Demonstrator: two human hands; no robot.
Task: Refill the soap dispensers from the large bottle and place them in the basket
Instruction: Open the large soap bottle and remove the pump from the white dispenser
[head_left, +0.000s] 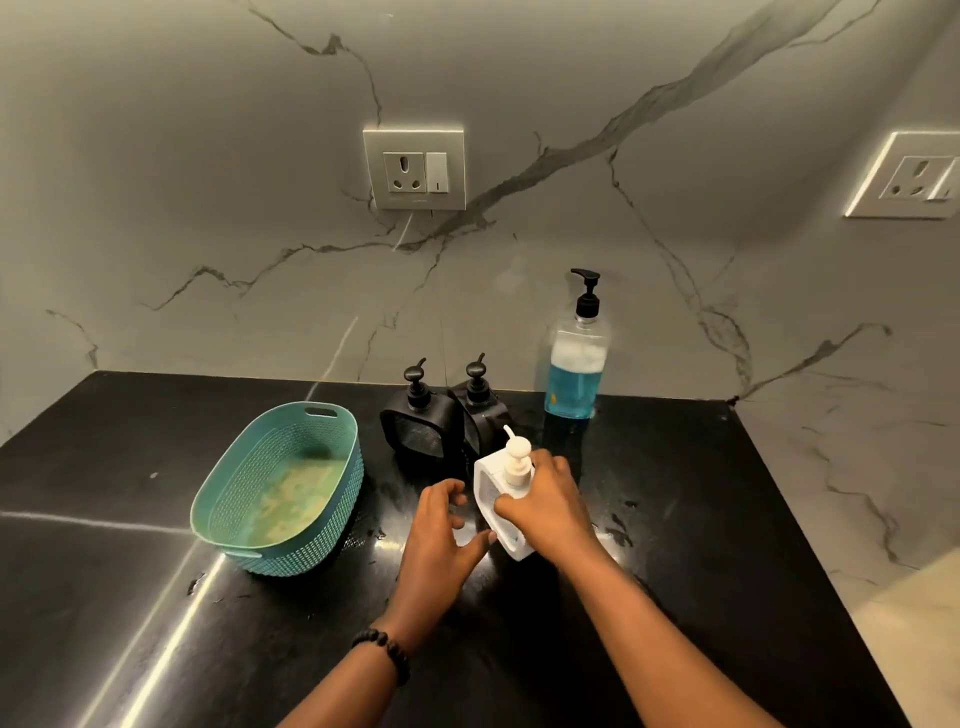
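I see open worktop (701, 519) to the right of the white dispenser (501, 499), with nothing standing between it and the marble side wall. Behind it, two black dispensers (415, 421) stand touching each other and block the straight way back, and the large bottle (574, 364) stands against the rear wall just right of them. The basket (280, 488) takes up the left side; a bare strip of worktop runs between it and my hands (441, 535).
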